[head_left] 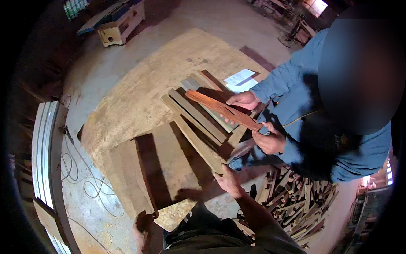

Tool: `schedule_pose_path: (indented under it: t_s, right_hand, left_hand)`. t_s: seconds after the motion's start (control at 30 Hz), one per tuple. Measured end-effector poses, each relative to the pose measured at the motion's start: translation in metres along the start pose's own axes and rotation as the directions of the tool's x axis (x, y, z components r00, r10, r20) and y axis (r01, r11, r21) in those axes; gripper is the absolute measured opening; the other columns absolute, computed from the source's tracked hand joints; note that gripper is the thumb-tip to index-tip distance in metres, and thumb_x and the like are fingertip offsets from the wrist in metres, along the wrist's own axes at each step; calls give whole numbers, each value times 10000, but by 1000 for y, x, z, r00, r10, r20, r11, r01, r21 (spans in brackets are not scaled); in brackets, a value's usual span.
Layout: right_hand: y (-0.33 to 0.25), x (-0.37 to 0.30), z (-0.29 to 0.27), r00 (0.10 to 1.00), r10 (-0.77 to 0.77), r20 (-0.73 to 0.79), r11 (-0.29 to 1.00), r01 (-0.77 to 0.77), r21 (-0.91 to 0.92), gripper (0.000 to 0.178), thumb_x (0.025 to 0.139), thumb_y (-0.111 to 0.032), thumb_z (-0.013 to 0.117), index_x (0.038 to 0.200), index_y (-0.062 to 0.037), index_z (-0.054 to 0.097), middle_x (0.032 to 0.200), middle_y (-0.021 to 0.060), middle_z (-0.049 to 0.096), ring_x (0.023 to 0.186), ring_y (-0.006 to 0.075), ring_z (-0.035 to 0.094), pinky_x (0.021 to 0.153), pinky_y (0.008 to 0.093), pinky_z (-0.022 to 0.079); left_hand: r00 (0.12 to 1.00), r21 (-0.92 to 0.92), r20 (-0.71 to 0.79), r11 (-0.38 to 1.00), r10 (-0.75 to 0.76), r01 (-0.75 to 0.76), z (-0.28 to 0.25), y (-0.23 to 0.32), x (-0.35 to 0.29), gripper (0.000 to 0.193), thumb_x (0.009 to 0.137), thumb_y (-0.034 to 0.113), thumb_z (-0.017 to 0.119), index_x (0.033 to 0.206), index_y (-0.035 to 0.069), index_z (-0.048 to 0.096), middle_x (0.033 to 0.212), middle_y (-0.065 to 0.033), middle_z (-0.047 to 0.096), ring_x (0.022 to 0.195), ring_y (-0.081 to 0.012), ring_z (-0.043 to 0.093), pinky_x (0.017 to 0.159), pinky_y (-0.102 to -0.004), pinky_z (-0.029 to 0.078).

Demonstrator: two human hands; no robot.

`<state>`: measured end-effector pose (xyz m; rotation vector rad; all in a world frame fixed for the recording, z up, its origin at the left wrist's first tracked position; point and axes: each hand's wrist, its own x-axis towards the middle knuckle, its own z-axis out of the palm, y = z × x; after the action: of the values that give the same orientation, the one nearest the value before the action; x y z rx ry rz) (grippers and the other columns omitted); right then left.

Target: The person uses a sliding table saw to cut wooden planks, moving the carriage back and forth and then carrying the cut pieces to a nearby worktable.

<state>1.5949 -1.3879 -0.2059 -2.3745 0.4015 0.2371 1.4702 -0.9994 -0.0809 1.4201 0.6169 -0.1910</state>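
From where I'm standing, the wearer's hands are well apart, one per board. R hand (229, 181) is clamped on the near end of a long narrow board (198, 144), thumb on top. Its long axis runs diag., near end toward the wearer's right, far end pointing away & left over the bench (160, 72); can't tell if any of it's raised. L hand (143, 224) is at the near end of a wide board (127, 169) on the bench's near left part; too dark to tell if it's gripping. That one also points away, tilted a bit left.

Opp. right, a co-worker (279, 86) has a reddish plank (224, 109) in both hands, long axis more crosswise, over more strips (198, 116). White papers (242, 79) lie nr. them. Offcuts (296, 199) are heaped at lower right.
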Motion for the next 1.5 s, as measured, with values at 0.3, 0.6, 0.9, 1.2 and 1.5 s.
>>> schedule_pose_path:
  t_s: [0.3,0.6,0.9,1.2,1.5]
  right_hand:
    - [-67,63,8,982,-132,-136,961,93,-261,472,819,-352,786,1086,-14,592,1099,219,643,1046,423,604,871,510,510]
    - [-85,99,14,819,-464,-337,855,314,-413,432,742,-289,839,965,-23,582,1272,191,497,1185,397,456,952,543,398]
    - [-77,120,37,874,-381,-302,876,237,-419,539,767,-344,836,1116,-28,572,1412,195,445,1327,396,407,1066,527,347]
    - [-71,118,34,858,-433,-278,846,279,-455,621,756,-330,834,1219,-37,539,1405,179,452,1315,387,414,1069,540,349]
    - [-56,39,23,909,-332,-251,930,270,-249,550,807,-243,792,1271,-56,564,1349,198,511,1221,397,486,1059,506,386]
  left_hand:
    - [997,158,-75,987,24,-12,-13,-14,8,445,897,152,729,1270,-39,580,988,-130,709,828,-191,664,749,-315,531]
    - [996,48,-84,999,23,-19,-27,-27,14,397,893,88,723,1248,-27,586,947,-120,703,805,-179,644,713,-314,501]
    - [993,108,-95,993,63,-53,-37,-41,17,404,970,190,657,1300,-21,559,963,-105,676,830,-182,633,769,-312,527]
    - [997,129,-55,990,63,-55,-37,-25,13,431,916,115,699,1288,-44,552,907,-100,688,781,-159,615,704,-303,497]
    - [996,30,-83,999,44,-42,-44,-34,14,422,893,105,720,1262,-40,573,962,-120,707,816,-186,639,719,-320,499]
